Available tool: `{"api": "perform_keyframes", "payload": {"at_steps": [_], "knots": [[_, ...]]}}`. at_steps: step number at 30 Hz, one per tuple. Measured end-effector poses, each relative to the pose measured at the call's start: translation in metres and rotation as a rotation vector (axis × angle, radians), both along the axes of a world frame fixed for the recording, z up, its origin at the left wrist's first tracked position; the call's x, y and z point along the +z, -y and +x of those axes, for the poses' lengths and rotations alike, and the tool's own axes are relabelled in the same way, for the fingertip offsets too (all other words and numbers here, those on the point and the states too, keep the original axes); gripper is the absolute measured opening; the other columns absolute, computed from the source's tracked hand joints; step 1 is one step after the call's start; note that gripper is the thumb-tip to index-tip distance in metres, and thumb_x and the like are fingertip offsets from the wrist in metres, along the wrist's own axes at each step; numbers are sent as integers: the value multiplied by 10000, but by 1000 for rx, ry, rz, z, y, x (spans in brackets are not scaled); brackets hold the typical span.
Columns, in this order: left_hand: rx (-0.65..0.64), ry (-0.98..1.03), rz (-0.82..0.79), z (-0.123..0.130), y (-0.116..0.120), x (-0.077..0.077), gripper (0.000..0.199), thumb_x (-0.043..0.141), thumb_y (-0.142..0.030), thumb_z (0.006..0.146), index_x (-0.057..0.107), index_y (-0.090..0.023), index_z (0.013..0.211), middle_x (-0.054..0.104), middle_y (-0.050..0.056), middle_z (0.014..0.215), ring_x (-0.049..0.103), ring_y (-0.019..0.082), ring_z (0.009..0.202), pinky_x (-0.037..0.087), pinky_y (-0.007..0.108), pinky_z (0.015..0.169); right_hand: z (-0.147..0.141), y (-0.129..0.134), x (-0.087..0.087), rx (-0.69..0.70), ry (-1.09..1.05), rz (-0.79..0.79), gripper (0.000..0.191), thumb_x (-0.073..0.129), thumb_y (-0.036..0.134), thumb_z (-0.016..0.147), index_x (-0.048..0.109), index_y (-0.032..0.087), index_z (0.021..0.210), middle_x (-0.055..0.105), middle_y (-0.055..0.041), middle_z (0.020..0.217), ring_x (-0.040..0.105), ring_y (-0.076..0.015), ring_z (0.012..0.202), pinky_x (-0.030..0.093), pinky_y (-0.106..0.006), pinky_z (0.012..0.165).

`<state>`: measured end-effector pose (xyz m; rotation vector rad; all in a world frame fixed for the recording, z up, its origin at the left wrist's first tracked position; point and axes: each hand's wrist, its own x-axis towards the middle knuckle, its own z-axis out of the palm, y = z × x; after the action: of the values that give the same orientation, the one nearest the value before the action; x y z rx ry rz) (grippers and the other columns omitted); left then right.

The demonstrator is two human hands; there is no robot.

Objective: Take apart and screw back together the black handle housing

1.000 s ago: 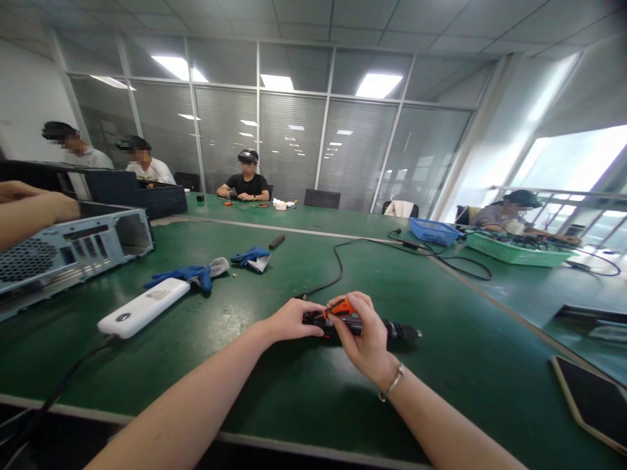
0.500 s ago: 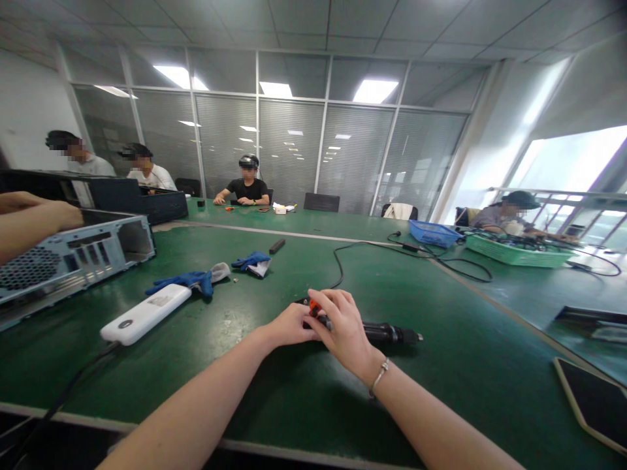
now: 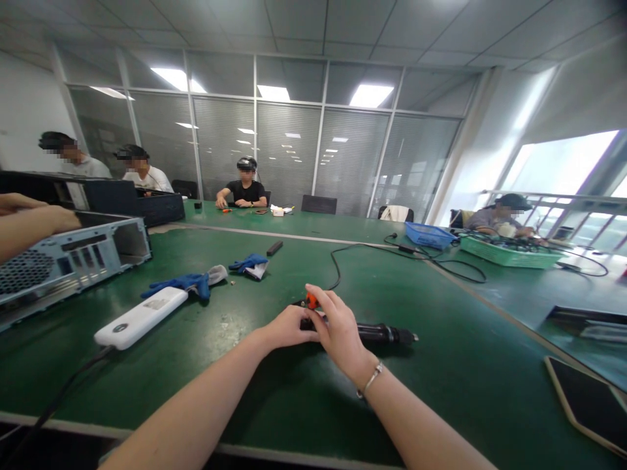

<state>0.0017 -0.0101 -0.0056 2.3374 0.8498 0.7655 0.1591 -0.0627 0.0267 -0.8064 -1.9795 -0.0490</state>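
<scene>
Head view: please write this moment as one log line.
left hand: holding black tool | right hand: holding orange tool | black tool: tip pointing right

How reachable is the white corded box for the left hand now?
Probably yes: nothing visible stands between the left hand and the white corded box, but that hand holds the black tool.

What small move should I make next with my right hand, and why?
Probably a slight twist of the orange handle: your right hand has hold of it, just over the black tool, and your left hand steadies that end. The handle's tip is hidden, so I can't tell whether it's seated.
</scene>
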Motion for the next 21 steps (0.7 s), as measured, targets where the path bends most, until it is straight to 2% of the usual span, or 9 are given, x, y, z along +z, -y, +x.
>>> {"api": "perform_keyframes", "payload": {"at_steps": [3,8,14,18,21], "knots": [[-20,9,-16,0,1,2,153,675,-168,748,725,-109,880,721,25,819,648,184,780,488,248,754,-1,1,1,55,-14,-29,567,449,103,900,333,273,1429,593,-89,1152,593,-208,1007,524,-369,876],[-29,7,-27,0,2,4,131,680,-173,753,732,-119,861,722,22,828,647,188,800,488,258,782,1,1,2,-41,-4,15,474,534,177,891,452,270,1348,608,-92,1094,600,-227,971,535,-396,849],[-43,42,-29,0,2,4,113,686,-214,768,716,-115,813,714,22,815,650,191,801,485,261,792,3,3,2,91,-39,-22,580,457,84,880,342,258,1422,593,-84,1182,600,-188,1043,525,-336,908],[-33,36,-17,0,1,1,117,683,-219,773,719,-108,777,698,18,746,650,189,777,480,253,775,5,1,0,-25,-15,51,519,552,163,862,443,266,1359,606,-91,1115,607,-225,990,538,-393,872],[-11,10,-24,0,0,0,149,717,-231,749,723,-112,838,711,22,804,645,183,768,481,248,745,7,-2,0,-20,-10,51,502,517,154,884,440,287,1361,618,-81,1064,616,-215,930,551,-379,815]]}}
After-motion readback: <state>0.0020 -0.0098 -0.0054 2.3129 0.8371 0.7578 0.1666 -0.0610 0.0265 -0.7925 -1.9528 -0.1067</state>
